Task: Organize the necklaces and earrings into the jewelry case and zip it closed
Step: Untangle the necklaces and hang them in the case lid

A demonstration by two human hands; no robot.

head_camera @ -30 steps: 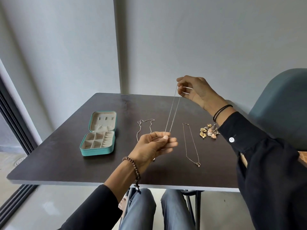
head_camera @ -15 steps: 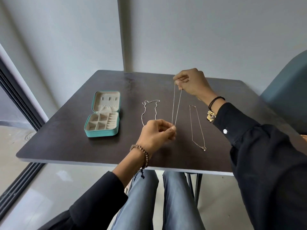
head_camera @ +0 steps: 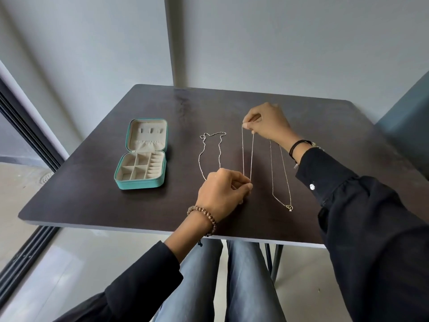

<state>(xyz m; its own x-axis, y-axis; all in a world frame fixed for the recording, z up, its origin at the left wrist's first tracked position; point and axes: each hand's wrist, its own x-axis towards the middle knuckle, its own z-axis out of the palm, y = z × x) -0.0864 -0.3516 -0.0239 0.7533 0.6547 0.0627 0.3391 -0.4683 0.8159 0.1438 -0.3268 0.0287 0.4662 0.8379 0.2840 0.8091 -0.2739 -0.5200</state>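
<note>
Far left on the dark table [head_camera: 92, 201]: teal jewelry case [head_camera: 139, 183], open, lid laid flat back, cream lining, bottom tray split into small square compartments with ring rolls on its right side. I see nothing lying in the tray. Just right of the case, a beaded silver necklace [head_camera: 201, 156] lies in a loose loop on the tabletop, its near end hidden under my view of the left hand [head_camera: 220, 194]. That hand, brown bead bracelet [head_camera: 204, 217] on the wrist, is curled, thumb and forefinger pinching the near end of a thin chain [head_camera: 243, 154]. The chain runs taut as two close strands up to the right hand [head_camera: 269, 123], which pinches the far end between its fingertips, low over the table. Whether the chain touches the surface, I cannot tell. Right of it, a fine pendant necklace [head_camera: 289, 207] lies stretched out flat, pendant toward me, its far end passing under the right wrist, which wears a black cord [head_camera: 297, 145].
</note>
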